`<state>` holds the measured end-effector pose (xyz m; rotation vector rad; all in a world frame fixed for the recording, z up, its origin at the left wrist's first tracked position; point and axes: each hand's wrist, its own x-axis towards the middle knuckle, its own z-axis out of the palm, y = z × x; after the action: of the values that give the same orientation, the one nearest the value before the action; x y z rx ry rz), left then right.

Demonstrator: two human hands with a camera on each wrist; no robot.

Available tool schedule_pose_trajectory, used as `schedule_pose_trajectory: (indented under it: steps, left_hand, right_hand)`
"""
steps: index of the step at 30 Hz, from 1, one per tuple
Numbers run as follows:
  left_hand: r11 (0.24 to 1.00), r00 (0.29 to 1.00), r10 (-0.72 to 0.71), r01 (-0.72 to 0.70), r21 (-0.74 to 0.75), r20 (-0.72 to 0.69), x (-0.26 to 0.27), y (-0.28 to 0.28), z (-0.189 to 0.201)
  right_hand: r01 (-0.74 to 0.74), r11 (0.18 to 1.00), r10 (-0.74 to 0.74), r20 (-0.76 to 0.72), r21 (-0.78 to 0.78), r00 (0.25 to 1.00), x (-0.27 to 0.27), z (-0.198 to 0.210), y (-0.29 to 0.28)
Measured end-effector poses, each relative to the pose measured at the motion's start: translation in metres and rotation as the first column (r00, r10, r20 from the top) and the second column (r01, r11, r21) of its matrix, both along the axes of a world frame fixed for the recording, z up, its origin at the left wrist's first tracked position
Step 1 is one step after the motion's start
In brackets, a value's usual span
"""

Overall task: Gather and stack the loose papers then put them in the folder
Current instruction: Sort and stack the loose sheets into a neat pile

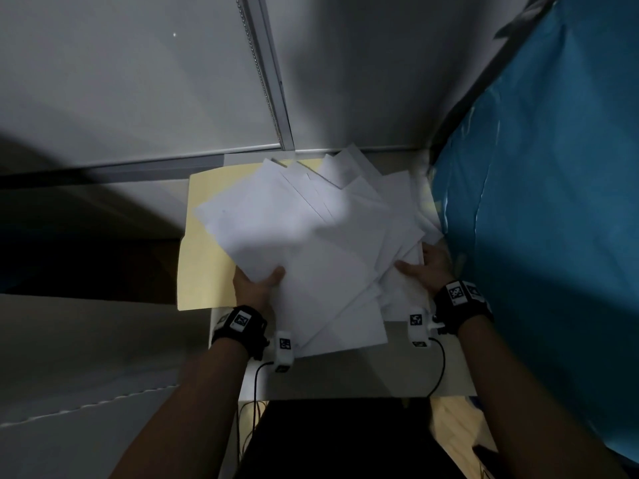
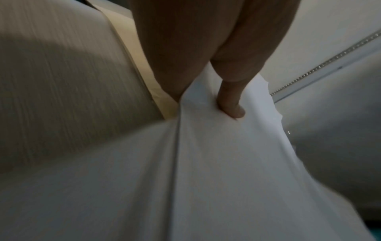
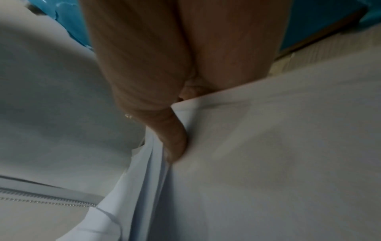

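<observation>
A fanned, uneven pile of white papers (image 1: 311, 236) lies over an open cream folder (image 1: 200, 257) on a small white table (image 1: 345, 378). My left hand (image 1: 257, 283) grips the pile's near left edge, thumb on top. In the left wrist view the thumb (image 2: 230, 104) presses the papers (image 2: 206, 163), the other fingers hidden beneath. My right hand (image 1: 423, 267) grips the pile's right side. The right wrist view shows my thumb (image 3: 175, 143) pinching several sheets (image 3: 268, 146), the rest of the fingers hidden under them.
A grey wall with a metal rail and bead chain (image 1: 266, 81) stands behind the table. A blue sheet (image 1: 553, 202) hangs close on the right. A shadowed surface (image 1: 86, 236) lies to the left. Cables (image 1: 442, 368) trail off the table's near edge.
</observation>
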<state>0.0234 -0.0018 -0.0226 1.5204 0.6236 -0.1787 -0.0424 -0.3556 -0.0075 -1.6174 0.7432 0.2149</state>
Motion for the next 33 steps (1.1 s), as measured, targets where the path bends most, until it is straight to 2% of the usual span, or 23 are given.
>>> schedule_pose_trajectory:
  steps: [5, 9, 12, 15, 18, 19, 21, 25, 29, 30, 31, 33]
  left_hand:
    - [0.95, 0.956, -0.288, 0.292, 0.108, -0.047, 0.001, 0.01, -0.003]
    - [0.859, 0.872, -0.48, 0.49, 0.148, -0.102, 0.009, -0.004, 0.004]
    - [0.866, 0.876, -0.466, 0.481, 0.138, -0.126, 0.018, -0.01, 0.007]
    - [0.912, 0.916, -0.383, 0.396, 0.11, -0.119, 0.03, -0.001, 0.005]
    - [0.92, 0.92, -0.366, 0.38, 0.097, -0.138, 0.035, 0.009, 0.005]
    - [0.91, 0.913, -0.382, 0.398, 0.112, -0.142, 0.034, 0.011, 0.004]
    - [0.884, 0.892, -0.423, 0.445, 0.144, -0.161, 0.031, 0.009, 0.004]
    - [0.868, 0.885, -0.438, 0.462, 0.185, -0.157, 0.032, 0.015, 0.004]
    - [0.839, 0.873, -0.445, 0.484, 0.248, -0.198, 0.04, 0.031, 0.007]
    - [0.827, 0.863, -0.461, 0.502, 0.252, -0.205, 0.041, 0.032, 0.006]
    - [0.82, 0.857, -0.471, 0.512, 0.256, -0.207, 0.042, 0.031, 0.006]
    - [0.802, 0.84, -0.501, 0.542, 0.252, -0.21, 0.042, 0.025, 0.008]
  right_hand:
    - [0.039, 0.998, -0.037, 0.035, -0.048, 0.999, 0.009, -0.002, 0.015]
    - [-0.053, 0.995, 0.057, 0.044, -0.084, 0.997, 0.021, -0.001, 0.021]
    - [-0.07, 0.993, 0.075, 0.053, -0.098, 0.996, 0.024, 0.005, 0.018]
    - [-0.003, 0.995, 0.006, 0.034, -0.101, 0.999, 0.021, 0.004, 0.003]
    - [0.235, 0.969, -0.229, -0.08, 0.08, 0.97, 0.021, 0.012, -0.001]
    - [0.234, 0.962, -0.227, -0.064, 0.141, 0.972, 0.021, 0.014, 0.003]
    - [0.138, 0.969, -0.137, -0.017, 0.204, 0.99, 0.02, 0.017, 0.013]
    - [0.175, 0.952, -0.18, -0.003, 0.253, 0.984, 0.018, 0.017, 0.009]
    - [0.241, 0.864, -0.222, -0.097, 0.441, 0.97, 0.024, 0.015, -0.004]
    - [0.235, 0.871, -0.204, -0.117, 0.431, 0.972, 0.027, 0.016, -0.003]
    - [0.199, 0.913, -0.163, -0.128, 0.356, 0.978, 0.031, 0.017, -0.001]
    - [0.09, 0.99, -0.075, -0.132, 0.108, 0.988, 0.04, 0.016, 0.002]
